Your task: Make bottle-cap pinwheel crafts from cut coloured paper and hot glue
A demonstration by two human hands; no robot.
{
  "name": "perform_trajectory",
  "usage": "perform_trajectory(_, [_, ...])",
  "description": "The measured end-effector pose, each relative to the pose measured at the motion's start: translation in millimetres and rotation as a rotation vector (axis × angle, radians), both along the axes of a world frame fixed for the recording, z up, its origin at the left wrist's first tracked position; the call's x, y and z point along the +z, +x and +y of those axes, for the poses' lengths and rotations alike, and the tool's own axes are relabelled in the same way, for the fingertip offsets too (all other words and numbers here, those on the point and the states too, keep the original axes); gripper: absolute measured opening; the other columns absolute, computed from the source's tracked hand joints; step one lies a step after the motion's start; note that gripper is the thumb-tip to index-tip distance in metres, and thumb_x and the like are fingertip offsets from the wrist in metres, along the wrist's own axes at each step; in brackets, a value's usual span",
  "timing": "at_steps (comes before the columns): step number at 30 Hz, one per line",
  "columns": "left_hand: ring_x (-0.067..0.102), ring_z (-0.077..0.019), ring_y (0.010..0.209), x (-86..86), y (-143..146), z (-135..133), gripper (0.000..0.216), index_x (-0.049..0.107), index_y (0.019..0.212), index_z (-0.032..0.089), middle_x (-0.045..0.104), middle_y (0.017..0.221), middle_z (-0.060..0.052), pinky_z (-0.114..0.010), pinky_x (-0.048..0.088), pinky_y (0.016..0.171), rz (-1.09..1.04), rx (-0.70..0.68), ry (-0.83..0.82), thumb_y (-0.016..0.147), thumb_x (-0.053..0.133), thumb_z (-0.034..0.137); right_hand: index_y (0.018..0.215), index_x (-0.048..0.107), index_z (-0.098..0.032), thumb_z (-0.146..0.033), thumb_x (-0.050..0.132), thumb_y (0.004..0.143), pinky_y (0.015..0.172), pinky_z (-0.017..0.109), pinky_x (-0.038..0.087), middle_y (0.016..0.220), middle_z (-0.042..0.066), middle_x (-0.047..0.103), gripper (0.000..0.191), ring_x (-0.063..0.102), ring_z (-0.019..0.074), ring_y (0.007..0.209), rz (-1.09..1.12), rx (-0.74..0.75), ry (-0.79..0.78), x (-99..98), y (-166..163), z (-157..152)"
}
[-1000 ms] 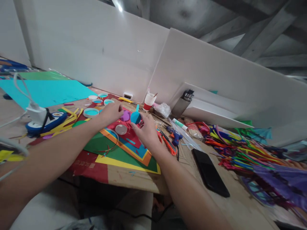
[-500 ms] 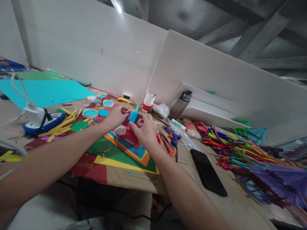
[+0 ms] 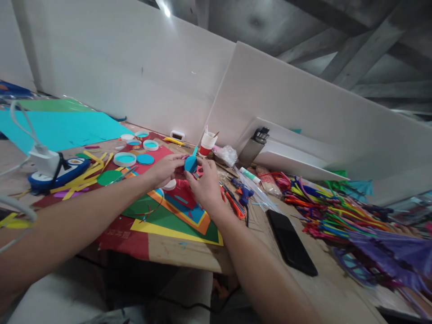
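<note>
Above the paper stack, a small blue paper disc (image 3: pixel 191 164) is held up between my two hands, with a light-blue strip (image 3: pixel 195 151) sticking out at its top. My left hand (image 3: pixel 168 168) pinches its left edge, where a dark purplish part shows. My right hand (image 3: pixel 206 182) is closed around the other side, thumb near the lower edge. A pinkish-red loop (image 3: pixel 200 170) shows beside the right fingers; its kind is unclear. Below lie a red sheet (image 3: pixel 180 193) and a round white lid (image 3: pixel 169 185), partly behind my left hand.
Round tubs with blue tops (image 3: pixel 124 159), yellow strips (image 3: pixel 84 175) and a power strip (image 3: pixel 60 173) lie left. On the right are a utility knife (image 3: pixel 236 204), a glue gun (image 3: pixel 245 193), a phone (image 3: pixel 292 243) and pipe cleaners (image 3: pixel 330 207). A paper cup (image 3: pixel 207 145) stands behind.
The blue disc has shifted slightly right and turned a little. My left fingers have moved right, closer to it. The purple part shows less, and the pinkish-red loop has come into view.
</note>
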State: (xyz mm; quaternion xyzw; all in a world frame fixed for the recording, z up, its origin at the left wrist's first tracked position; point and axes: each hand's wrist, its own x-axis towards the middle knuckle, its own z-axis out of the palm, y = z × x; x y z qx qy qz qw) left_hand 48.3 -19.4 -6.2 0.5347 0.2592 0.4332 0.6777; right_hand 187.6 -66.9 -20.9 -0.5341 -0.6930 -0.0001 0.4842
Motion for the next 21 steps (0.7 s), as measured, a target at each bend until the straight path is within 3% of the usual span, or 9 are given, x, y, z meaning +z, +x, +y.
perform_trajectory(15, [0.066, -0.0161, 0.075, -4.4, -0.8, 3.8, 0.029, 0.067, 0.102, 0.014, 0.071, 0.091, -0.007, -0.029, 0.055, 0.068, -0.029, -0.036, 0.059, 0.078, 0.067, 0.030, 0.115, 0.057, -0.018, -0.021, 0.063, 0.076, 0.085, 0.039, 0.050, 0.110, 0.011, 0.053, 0.040, 0.054, 0.0231, 0.102, 0.002, 0.017, 0.003, 1.6, 1.1, -0.5])
perform_trajectory(21, [0.067, -0.0182, 0.079, -2.1, -0.5, 1.8, 0.026, 0.067, 0.102, 0.014, 0.070, 0.094, -0.009, -0.030, 0.056, 0.069, -0.030, 0.023, 0.048, 0.079, 0.064, 0.028, 0.119, 0.055, -0.019, -0.020, 0.063, 0.076, 0.085, 0.039, 0.051, 0.112, 0.012, 0.051, 0.044, 0.055, 0.0228, 0.101, 0.007, 0.036, 0.000, 2.7, 0.8, -1.4])
